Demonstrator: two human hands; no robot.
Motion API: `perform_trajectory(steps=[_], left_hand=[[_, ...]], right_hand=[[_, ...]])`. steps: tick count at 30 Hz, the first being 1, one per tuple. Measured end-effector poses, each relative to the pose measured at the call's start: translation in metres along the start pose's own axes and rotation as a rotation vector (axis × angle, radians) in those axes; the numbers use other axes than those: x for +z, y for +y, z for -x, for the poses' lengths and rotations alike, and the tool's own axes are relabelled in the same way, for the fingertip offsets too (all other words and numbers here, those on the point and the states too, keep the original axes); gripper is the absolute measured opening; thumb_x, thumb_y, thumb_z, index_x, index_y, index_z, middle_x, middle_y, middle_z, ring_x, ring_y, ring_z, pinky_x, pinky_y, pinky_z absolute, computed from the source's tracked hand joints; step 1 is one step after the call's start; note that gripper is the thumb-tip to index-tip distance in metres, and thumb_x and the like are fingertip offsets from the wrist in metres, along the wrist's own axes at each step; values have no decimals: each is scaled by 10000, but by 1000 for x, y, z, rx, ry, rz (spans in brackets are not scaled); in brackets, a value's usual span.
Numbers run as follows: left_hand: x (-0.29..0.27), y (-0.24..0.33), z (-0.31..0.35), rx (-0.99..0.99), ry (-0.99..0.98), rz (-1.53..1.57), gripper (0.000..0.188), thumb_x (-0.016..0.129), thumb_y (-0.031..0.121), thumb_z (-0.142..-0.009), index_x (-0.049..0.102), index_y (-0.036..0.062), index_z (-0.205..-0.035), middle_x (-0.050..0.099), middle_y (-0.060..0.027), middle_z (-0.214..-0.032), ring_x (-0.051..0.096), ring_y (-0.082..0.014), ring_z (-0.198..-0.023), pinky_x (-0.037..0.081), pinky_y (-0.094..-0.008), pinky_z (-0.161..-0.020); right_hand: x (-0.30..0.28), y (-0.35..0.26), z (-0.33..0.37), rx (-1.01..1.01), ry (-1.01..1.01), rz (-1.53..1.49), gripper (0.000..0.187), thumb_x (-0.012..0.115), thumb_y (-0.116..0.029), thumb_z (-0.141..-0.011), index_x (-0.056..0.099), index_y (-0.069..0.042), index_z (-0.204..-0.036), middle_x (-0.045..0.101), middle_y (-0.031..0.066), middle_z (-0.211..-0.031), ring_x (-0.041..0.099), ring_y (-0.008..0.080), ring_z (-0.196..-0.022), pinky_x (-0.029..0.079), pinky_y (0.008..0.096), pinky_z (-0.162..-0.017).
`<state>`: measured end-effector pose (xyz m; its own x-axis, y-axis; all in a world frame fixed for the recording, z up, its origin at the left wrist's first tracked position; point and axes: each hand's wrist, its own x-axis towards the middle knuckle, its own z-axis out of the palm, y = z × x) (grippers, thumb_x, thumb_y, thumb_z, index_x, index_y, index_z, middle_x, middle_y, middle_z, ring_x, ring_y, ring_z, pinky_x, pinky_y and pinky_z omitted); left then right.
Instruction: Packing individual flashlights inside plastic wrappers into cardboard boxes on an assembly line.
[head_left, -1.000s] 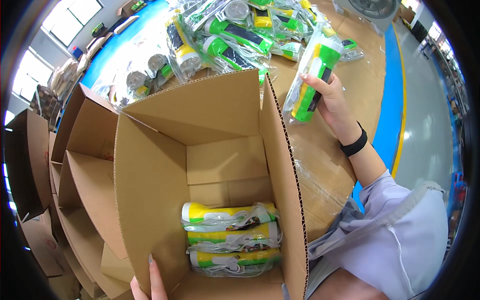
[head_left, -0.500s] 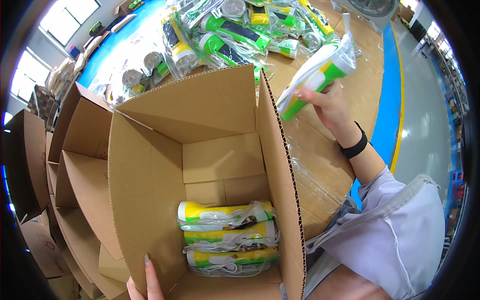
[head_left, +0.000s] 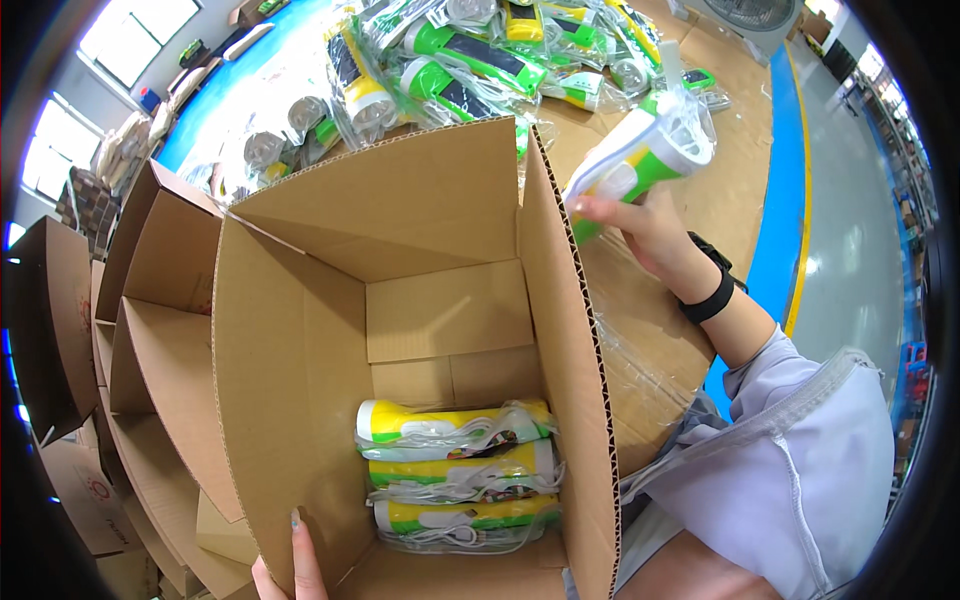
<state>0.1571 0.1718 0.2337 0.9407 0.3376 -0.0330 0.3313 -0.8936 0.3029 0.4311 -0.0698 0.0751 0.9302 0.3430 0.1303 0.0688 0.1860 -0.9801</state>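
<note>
An open cardboard box (head_left: pixel 290 390) stands in front of me. On its bottom, at the near end, several flashlights (head_left: pixel 455 465) lie crosswise in a row, yellow, green and white, each in a clear plastic bag with a white cable. My left hand (head_left: pixel 305 570) grips the box's near left wall, with fingertips over the edge on the inside. Beyond the right wall, my right hand (head_left: pixel 650 225) is closed round another bagged flashlight (head_left: pixel 635 170), its wide white end tilted up and away. That flashlight hangs above the table, outside the box.
A heap of bagged flashlights (head_left: pixel 470 65) covers the far part of the cardboard-topped table (head_left: pixel 735 130). Several open cardboard boxes (head_left: pixel 165 370) crowd the left side. A fan (head_left: pixel 755 12) stands at the far right, and a blue strip (head_left: pixel 775 230) runs along the floor there.
The flashlight in my right hand has turned a little, its wide end lower and nearer. The box's right wall sits slightly further right in view. My left hand keeps its place.
</note>
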Motion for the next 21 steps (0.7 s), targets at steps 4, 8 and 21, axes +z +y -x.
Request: perform_trajectory(steps=[4,8,21], left_hand=[[0,1,0,4,17,-5,550,615,6,-776,517,50,-1315,498,-245,-1225,519,-384,-1155,447,-387,-940],[0,1,0,9,33,-13,508,595,0,-792,541,43,-1295,508,-234,-1219,520,-368,-1166,441,-378,-959],[0,5,-3,12,34,-21,469,572,-8,-809,558,27,-1276,514,-227,-1220,519,-356,-1175,437,-372,-977]], right_hand=[[-3,13,-7,-45,192,-62,329,715,-233,-825,570,-58,-1063,634,40,-934,619,120,-827,508,284,-745],[-30,9,-16,200,-22,-690,435,596,-392,-910,505,-12,-1099,584,54,-894,597,141,-838,514,249,-728],[-25,-8,-5,206,-221,-1209,456,607,-194,-899,357,45,-1197,462,80,-975,542,154,-846,500,264,-700]])
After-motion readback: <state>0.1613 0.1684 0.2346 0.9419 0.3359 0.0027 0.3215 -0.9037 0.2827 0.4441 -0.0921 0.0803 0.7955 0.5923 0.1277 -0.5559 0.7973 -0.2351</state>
